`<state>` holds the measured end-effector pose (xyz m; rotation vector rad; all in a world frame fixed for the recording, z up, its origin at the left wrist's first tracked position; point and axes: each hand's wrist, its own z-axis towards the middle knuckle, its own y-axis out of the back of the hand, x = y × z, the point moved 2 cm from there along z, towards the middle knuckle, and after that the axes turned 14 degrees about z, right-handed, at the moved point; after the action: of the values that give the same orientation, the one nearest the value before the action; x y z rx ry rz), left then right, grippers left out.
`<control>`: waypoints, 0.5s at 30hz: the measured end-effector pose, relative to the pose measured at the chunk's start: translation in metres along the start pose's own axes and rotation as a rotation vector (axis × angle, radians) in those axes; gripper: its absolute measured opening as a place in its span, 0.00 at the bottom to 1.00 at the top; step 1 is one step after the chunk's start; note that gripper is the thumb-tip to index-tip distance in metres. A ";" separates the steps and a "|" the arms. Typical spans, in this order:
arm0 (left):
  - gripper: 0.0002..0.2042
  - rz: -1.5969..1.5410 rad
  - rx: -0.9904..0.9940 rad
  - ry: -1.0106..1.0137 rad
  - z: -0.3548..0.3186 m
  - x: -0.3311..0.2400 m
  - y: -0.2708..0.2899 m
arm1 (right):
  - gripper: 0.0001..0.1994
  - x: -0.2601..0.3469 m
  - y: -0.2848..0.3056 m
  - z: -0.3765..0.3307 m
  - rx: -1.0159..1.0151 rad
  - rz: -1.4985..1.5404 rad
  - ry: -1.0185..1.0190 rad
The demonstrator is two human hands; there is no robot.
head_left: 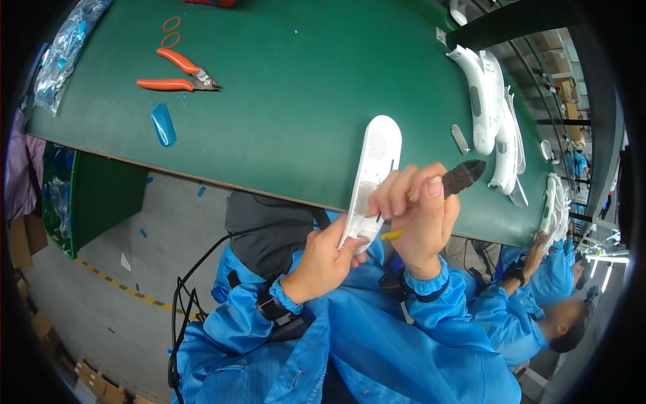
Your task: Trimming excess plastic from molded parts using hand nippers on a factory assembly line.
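My left hand (319, 261) is closed round the lower end of a long white plastic housing (374, 149), which stands tilted over the table's front edge. A patch of small holes shows near its rounded top. My right hand (425, 225) grips a pair of pliers with yellow handles and dark jaws (465, 178). Those jaws point up and to the right, away from the housing. The fingers of the right hand lie against the housing's open side, where a yellow handle end shows. Whether that handle touches the plastic, I cannot tell.
On the green table (289, 101) lie orange-handled side cutters (166, 85), red rubber bands (171, 39) and a glossy blue piece (163, 125). White housings (479, 101) and a small white cover (460, 139) lie at right. Co-workers in blue (508, 330) sit beyond. A green bin (101, 195) stands left.
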<state>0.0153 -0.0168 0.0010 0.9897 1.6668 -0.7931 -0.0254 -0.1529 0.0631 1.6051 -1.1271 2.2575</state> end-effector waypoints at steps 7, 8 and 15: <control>0.10 0.032 -0.001 -0.029 0.000 0.002 0.000 | 0.15 -0.001 0.002 0.001 -0.006 0.041 -0.024; 0.10 0.036 0.002 -0.030 0.001 0.002 0.001 | 0.15 0.000 0.002 0.001 -0.004 0.041 -0.028; 0.10 0.029 0.013 -0.024 0.000 0.004 0.000 | 0.15 0.000 0.003 -0.002 0.042 0.025 -0.018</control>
<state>0.0151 -0.0161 -0.0025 1.0078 1.6249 -0.7949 -0.0280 -0.1536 0.0612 1.6391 -1.1175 2.3013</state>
